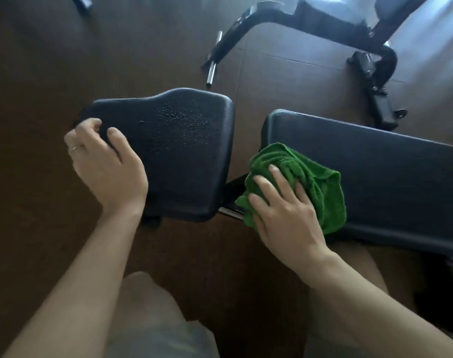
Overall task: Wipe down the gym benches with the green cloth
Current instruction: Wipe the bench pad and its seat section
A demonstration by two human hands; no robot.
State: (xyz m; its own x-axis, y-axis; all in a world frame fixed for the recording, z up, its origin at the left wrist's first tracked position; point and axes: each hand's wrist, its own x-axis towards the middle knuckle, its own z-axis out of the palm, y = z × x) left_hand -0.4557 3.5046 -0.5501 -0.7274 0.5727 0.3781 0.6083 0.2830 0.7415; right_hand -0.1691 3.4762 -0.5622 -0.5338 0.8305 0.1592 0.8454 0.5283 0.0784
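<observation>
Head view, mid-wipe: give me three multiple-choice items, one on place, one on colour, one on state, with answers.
1. Where does the crumpled green terry cloth lie?
A. On the floor
B. On the near end of the long black padded backrest
C. On the far machine

2. What colour is the contoured padded seat?
A. Black
B. Red
C. White

3. What state is the seat's surface in?
A. Covered by the cloth
B. Torn open
C. Beaded with droplets

Answers: 1 B, the right hand presses the cloth against that end. 2 A, it matches the backrest. 3 C, droplets glisten near its middle, beyond the left hand gripping its edge.
</observation>
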